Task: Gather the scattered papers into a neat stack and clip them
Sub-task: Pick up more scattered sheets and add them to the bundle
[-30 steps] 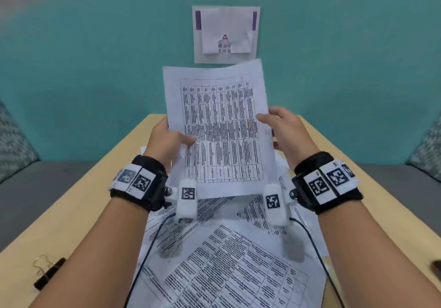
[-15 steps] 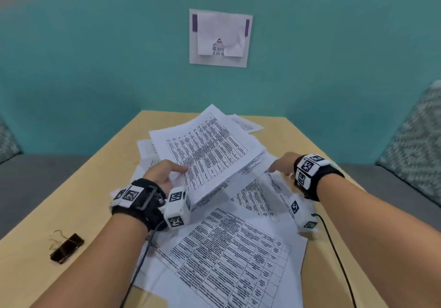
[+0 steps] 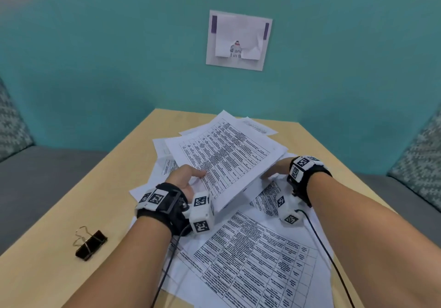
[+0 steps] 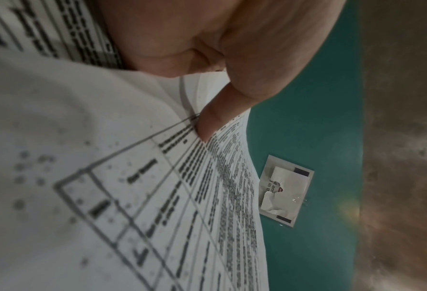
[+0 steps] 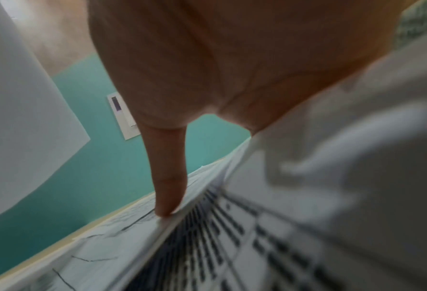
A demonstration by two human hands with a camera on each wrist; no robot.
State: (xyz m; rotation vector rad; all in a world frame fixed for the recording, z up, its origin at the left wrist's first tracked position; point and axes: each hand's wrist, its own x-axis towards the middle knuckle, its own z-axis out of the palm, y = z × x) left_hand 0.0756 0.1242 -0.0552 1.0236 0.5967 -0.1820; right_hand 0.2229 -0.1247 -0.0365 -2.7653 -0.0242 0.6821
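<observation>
The teal wall (image 3: 119, 69) stands behind everything, and a small white notice (image 3: 238, 40) is fixed on it. Grey seats (image 3: 47, 176) lie at both sides of the wooden bench (image 3: 59, 248). Many printed papers (image 3: 250, 260) are spread on the middle of the bench, overlapping each other at different angles. Above them a small bundle of sheets (image 3: 226, 155) is lifted and tilted. The left hand (image 3: 183, 179) holds this bundle at its near left edge, with the thumb on top of the printed table and the other fingers below. The right hand (image 3: 278, 168) reaches under the right edge of the bundle; in the right wrist view one straight finger (image 5: 169, 187) touches a paper lying on the bench, and the hand holds nothing. A black binder clip (image 3: 90, 244) lies alone on the bench, left of the papers and well apart from both hands.
</observation>
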